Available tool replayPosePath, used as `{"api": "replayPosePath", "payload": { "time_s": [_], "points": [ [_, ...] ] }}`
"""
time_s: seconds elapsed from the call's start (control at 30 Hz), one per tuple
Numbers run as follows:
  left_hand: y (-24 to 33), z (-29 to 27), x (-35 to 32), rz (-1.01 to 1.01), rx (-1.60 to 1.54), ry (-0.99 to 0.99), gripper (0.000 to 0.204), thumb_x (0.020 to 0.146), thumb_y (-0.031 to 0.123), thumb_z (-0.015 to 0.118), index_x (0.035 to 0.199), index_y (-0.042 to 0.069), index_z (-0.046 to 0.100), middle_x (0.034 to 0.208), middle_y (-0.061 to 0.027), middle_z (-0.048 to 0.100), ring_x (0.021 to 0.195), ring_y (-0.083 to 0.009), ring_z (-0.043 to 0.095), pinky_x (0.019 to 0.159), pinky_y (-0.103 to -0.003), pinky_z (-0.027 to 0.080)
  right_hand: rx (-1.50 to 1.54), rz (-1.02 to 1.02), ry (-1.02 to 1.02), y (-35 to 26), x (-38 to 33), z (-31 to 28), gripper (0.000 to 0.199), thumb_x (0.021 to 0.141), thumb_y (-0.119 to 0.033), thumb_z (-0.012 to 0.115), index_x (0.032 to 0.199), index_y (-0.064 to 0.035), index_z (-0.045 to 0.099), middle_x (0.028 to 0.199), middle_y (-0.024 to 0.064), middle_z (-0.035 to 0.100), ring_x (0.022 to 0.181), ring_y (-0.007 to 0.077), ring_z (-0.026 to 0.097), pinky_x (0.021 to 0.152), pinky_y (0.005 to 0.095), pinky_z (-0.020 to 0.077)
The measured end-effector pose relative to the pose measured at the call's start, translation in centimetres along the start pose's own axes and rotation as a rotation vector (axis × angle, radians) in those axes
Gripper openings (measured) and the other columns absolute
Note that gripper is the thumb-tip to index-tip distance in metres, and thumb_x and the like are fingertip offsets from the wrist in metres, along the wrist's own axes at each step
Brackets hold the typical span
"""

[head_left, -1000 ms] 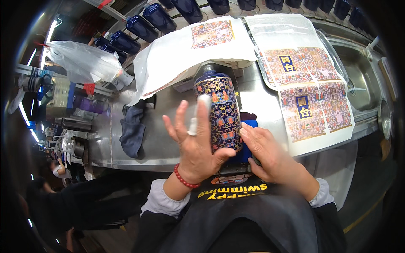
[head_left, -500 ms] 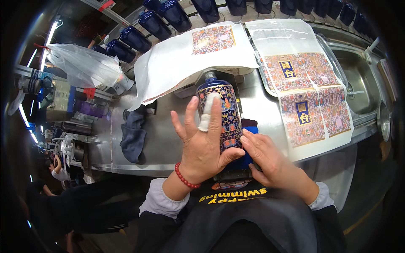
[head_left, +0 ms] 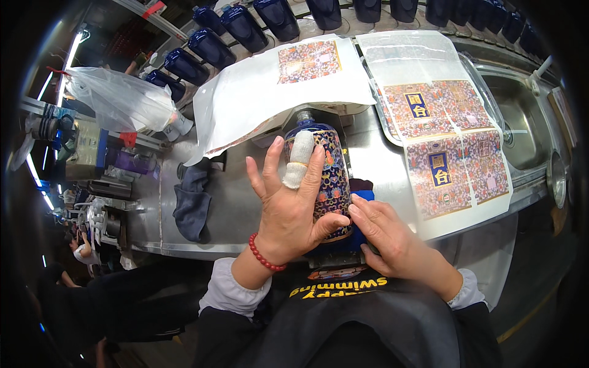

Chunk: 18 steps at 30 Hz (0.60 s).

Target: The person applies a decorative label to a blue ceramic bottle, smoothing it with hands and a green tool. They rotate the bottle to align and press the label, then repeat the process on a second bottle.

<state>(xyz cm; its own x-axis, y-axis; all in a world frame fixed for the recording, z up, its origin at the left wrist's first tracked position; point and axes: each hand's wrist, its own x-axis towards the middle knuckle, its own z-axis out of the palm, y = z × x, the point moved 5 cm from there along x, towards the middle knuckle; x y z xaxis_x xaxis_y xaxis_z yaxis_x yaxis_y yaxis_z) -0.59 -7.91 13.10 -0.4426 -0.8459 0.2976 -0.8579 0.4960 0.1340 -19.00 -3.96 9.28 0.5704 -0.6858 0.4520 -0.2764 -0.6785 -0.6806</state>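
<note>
my left hand [head_left: 288, 208] lies open, fingers splayed, on the bottle [head_left: 328, 184], while my right hand [head_left: 389, 236] fingertips press its lower side.

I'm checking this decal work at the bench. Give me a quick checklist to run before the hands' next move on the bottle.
1. Left hand flat on the patterned bottle: ok.
2. Right hand pressing the bottle's lower side: ok.
3. Bandage on a left finger in place: ok.
4. Decal free of bubbles under the palm: cannot tell.
5. Spare decal sheets lying flat in reach to the right: ok.
6. Dark cloth at hand on the steel bench: ok.
</note>
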Motion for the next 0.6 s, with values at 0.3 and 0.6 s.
{"api": "replayPosePath", "payload": {
  "time_s": [0.3, 0.6],
  "points": [
    [0.6, 0.0, 0.6, 0.047, 0.052, -0.012, 0.098, 0.091, 0.08, 0.038, 0.151, 0.003, 0.046, 0.148, -0.0167, 0.051, 0.147, -0.0426, 0.023, 0.117, -0.065, -0.007, 0.001, -0.011, 0.004, 0.0, 0.1, -0.1, 0.073, 0.07, 0.008, 0.065, 0.141, 0.0119, 0.046, 0.137, 0.0343, 0.05, 0.117, 0.0493, 0.056, 0.101, 0.0501, 0.0481],
    [-0.5, -1.0, 1.0, -0.04, -0.169, 0.149, 0.102, 0.091, 0.08, 0.038, 0.153, 0.0, 0.041, 0.144, -0.0182, 0.054, 0.147, -0.0404, 0.026, 0.118, -0.064, -0.005, 0.099, 0.034, -0.032, 0.4, -0.1, -0.4, 0.08, 0.073, 0.007, 0.067, 0.147, 0.0083, 0.04, 0.145, 0.0332, 0.046, 0.127, 0.0485, 0.051, 0.106, 0.0505, 0.0444]
  ]
}}
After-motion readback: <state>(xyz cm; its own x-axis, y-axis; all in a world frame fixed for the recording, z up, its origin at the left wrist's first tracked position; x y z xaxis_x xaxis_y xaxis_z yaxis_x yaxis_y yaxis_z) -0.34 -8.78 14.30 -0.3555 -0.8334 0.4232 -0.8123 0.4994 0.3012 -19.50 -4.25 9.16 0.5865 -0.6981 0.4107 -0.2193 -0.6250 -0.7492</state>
